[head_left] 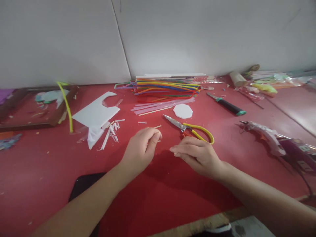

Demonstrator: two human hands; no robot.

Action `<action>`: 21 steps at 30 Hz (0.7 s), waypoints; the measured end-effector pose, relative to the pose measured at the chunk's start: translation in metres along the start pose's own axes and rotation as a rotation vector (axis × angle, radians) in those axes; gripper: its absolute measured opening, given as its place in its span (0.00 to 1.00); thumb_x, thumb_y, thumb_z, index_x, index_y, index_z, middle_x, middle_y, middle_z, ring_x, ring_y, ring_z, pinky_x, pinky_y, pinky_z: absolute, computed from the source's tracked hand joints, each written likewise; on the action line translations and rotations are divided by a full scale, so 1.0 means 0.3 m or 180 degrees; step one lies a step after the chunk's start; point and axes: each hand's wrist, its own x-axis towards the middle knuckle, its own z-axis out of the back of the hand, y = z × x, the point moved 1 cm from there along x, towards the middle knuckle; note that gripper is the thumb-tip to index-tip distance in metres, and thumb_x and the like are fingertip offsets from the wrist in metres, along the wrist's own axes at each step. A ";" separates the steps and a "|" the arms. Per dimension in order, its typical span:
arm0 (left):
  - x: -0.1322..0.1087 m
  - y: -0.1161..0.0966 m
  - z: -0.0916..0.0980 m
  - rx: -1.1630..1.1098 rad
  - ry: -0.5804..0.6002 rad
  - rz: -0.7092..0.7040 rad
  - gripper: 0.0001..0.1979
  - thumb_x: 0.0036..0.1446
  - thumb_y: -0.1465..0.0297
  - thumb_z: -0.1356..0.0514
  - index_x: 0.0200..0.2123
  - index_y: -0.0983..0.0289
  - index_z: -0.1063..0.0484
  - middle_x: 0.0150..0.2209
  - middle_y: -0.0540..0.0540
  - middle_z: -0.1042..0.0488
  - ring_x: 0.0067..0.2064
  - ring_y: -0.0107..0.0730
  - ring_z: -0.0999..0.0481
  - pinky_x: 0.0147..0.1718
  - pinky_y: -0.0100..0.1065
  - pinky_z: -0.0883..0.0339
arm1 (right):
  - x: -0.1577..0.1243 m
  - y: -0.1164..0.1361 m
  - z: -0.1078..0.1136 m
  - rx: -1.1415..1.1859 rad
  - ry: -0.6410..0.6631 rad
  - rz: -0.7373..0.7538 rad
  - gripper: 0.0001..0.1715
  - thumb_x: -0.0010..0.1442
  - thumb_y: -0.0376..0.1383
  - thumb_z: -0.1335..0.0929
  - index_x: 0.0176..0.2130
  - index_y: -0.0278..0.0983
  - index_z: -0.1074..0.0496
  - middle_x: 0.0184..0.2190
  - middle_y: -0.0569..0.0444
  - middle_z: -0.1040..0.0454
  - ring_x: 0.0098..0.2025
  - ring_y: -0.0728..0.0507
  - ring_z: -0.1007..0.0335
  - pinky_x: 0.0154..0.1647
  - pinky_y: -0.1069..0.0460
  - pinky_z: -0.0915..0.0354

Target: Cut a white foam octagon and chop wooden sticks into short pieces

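My left hand [142,148] is closed, thumb pressed against curled fingers; whatever it may hold is hidden. Just beyond its knuckles a thin pale stick [158,126] lies on the red table. Facing it, my right hand [198,156] pinches with its fingertips, where a tiny pale bit shows, too small to name. Scissors [182,126] with yellow handles lie right behind the right hand, blades pointing away to the left. Further back is a white octagonal piece [183,111]. Short white offcuts [112,131] are scattered left of my left hand, beside a cut white sheet [97,110].
A bundle of coloured pipe cleaners [168,88] and pink strips [158,106] lie near the wall. To the right are a black-handled knife [229,106] and a glue gun [266,135]. A dark phone-like slab [85,184] lies under my left forearm; a brown tray [32,125] is far left.
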 end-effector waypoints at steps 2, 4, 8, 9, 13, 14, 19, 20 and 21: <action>0.017 0.041 0.012 0.0491 -0.0186 -0.0104 0.14 0.67 0.66 0.51 0.34 0.62 0.29 0.34 0.52 0.27 0.38 0.34 0.28 0.38 0.35 0.37 | -0.003 -0.009 -0.005 0.0000 0.0102 0.0025 0.19 0.66 0.26 0.40 0.51 0.39 0.30 0.36 0.52 0.26 0.36 0.48 0.28 0.36 0.52 0.31; 0.027 0.078 0.016 0.0781 -0.0230 -0.0105 0.13 0.66 0.67 0.50 0.36 0.63 0.27 0.34 0.54 0.27 0.39 0.36 0.29 0.40 0.38 0.36 | -0.003 -0.011 -0.013 -0.0035 0.0171 0.0038 0.22 0.66 0.25 0.43 0.55 0.38 0.32 0.36 0.50 0.26 0.36 0.48 0.28 0.37 0.52 0.30; 0.024 0.104 -0.005 0.1009 -0.0224 -0.0270 0.11 0.65 0.69 0.47 0.39 0.63 0.24 0.36 0.55 0.29 0.39 0.36 0.31 0.43 0.39 0.36 | -0.001 0.000 -0.028 -0.0061 0.0100 -0.0138 0.20 0.66 0.26 0.43 0.55 0.36 0.36 0.36 0.49 0.23 0.38 0.47 0.25 0.38 0.52 0.29; 0.022 0.102 -0.015 0.1036 -0.0168 -0.0303 0.11 0.64 0.70 0.46 0.39 0.62 0.23 0.36 0.55 0.29 0.39 0.36 0.31 0.42 0.39 0.36 | -0.001 0.003 -0.030 -0.0053 0.0062 -0.0250 0.17 0.66 0.26 0.42 0.52 0.36 0.36 0.36 0.50 0.23 0.37 0.47 0.25 0.38 0.53 0.29; 0.018 0.094 -0.048 0.1008 -0.0011 -0.0303 0.10 0.62 0.72 0.44 0.41 0.63 0.23 0.36 0.56 0.28 0.40 0.38 0.31 0.42 0.40 0.35 | -0.002 0.004 -0.034 -0.0187 -0.0035 -0.0608 0.06 0.65 0.29 0.38 0.40 0.38 0.34 0.32 0.54 0.23 0.31 0.49 0.26 0.31 0.55 0.32; 0.018 0.094 -0.052 0.0994 -0.0018 -0.0298 0.10 0.63 0.72 0.45 0.42 0.63 0.23 0.36 0.57 0.27 0.40 0.38 0.31 0.42 0.40 0.35 | -0.001 0.001 -0.034 -0.0265 -0.0062 -0.0636 0.05 0.65 0.30 0.38 0.39 0.38 0.34 0.30 0.55 0.24 0.29 0.49 0.28 0.30 0.55 0.33; 0.016 0.085 -0.040 0.0846 -0.0130 -0.0249 0.14 0.66 0.72 0.51 0.45 0.65 0.25 0.39 0.57 0.25 0.42 0.39 0.28 0.44 0.42 0.34 | 0.013 -0.016 -0.030 -0.0498 -0.0319 -0.0555 0.05 0.66 0.31 0.37 0.39 0.38 0.32 0.32 0.54 0.23 0.32 0.48 0.27 0.34 0.54 0.33; 0.014 0.079 -0.032 0.0806 -0.0161 -0.0245 0.15 0.67 0.71 0.52 0.45 0.64 0.26 0.40 0.57 0.25 0.43 0.38 0.28 0.45 0.41 0.33 | 0.016 -0.019 -0.029 -0.0541 -0.0360 -0.0536 0.06 0.65 0.31 0.37 0.39 0.38 0.32 0.32 0.53 0.23 0.33 0.47 0.27 0.35 0.54 0.33; 0.011 0.070 -0.023 0.0738 -0.0184 -0.0252 0.15 0.68 0.70 0.53 0.46 0.64 0.27 0.41 0.56 0.24 0.45 0.36 0.27 0.46 0.40 0.33 | 0.019 -0.022 -0.028 -0.0596 -0.0379 -0.0519 0.06 0.65 0.31 0.37 0.39 0.38 0.31 0.33 0.52 0.23 0.34 0.47 0.27 0.36 0.53 0.33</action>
